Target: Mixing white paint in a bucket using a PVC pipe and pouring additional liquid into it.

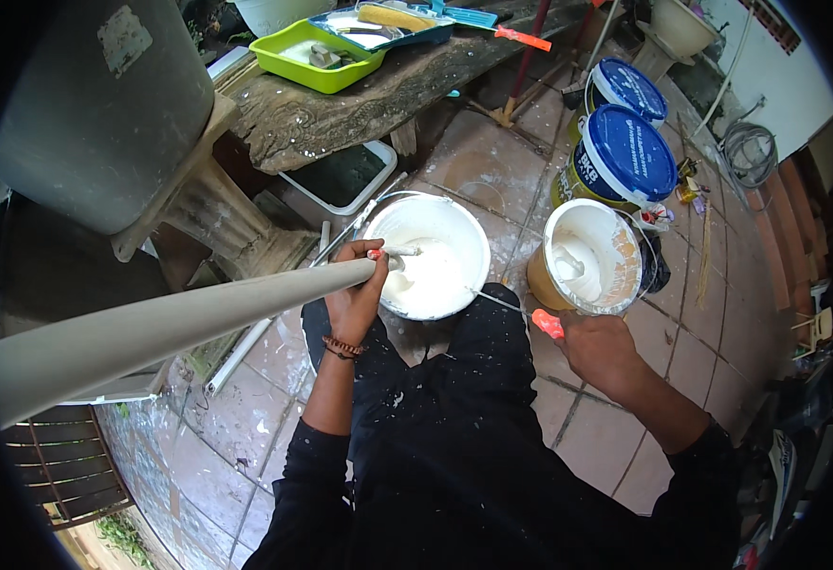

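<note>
Straight ahead of my knees stands a white bucket [478, 242] with white paint [440, 275] inside. My left hand [353, 290] is closed round the end of a long pale grey pipe [198, 318] by the bucket's left rim. A small orange piece and a whitish stub [402, 252] show at that end, over the paint; what they belong to is unclear. To the right, my right hand [602, 351] grips an orange-handled tool [548, 324]. From its handle a thin metal rod runs to the white bucket's right rim; any head is hidden.
A paint-smeared bucket [537, 275] with white paint stands right of the white one. Two blue-lidded tubs [630, 157] are behind it. A wooden bench [293, 133] carries a lime-green tray [345, 78], a blue tray and a roller. A large grey container [103, 114] stands at left.
</note>
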{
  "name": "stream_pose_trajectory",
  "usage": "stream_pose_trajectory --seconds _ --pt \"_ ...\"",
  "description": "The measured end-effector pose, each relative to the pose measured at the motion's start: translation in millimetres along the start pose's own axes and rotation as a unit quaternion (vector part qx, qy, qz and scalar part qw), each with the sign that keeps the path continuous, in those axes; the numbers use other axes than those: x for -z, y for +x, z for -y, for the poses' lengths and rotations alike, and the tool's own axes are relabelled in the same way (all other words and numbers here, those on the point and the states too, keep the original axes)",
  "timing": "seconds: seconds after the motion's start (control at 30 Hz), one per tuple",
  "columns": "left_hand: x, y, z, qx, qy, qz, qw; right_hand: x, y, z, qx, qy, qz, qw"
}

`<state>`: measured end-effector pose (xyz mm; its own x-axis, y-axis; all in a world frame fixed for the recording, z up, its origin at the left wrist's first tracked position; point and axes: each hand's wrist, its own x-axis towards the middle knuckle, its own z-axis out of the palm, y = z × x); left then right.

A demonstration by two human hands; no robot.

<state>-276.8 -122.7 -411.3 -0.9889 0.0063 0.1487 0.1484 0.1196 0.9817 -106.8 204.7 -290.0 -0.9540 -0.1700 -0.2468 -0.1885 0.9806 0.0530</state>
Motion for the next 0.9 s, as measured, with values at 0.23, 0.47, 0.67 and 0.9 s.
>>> stream_pose_trajectory --seconds 0.23,0.47,0.67,0.9 --pt "-6 -2 21 -0.009 -0.028 -0.003 1.0 -16 -19 9 -0.078 0.135 0.078 0.985" --pt "-10 5 34 -0.002 -0.038 -0.077 0.996 -34 -25 28 -0.299 0.734 0.2 0.576" --pt "-26 13 38 -0.005 -0.066 -0.109 0.992 -60 -30 81 -0.309 0.785 0.083 0.531" --pt "-49 56 44 -0.005 -0.113 -0.093 0.989 -64 -12 103 -0.326 0.807 0.032 0.49"
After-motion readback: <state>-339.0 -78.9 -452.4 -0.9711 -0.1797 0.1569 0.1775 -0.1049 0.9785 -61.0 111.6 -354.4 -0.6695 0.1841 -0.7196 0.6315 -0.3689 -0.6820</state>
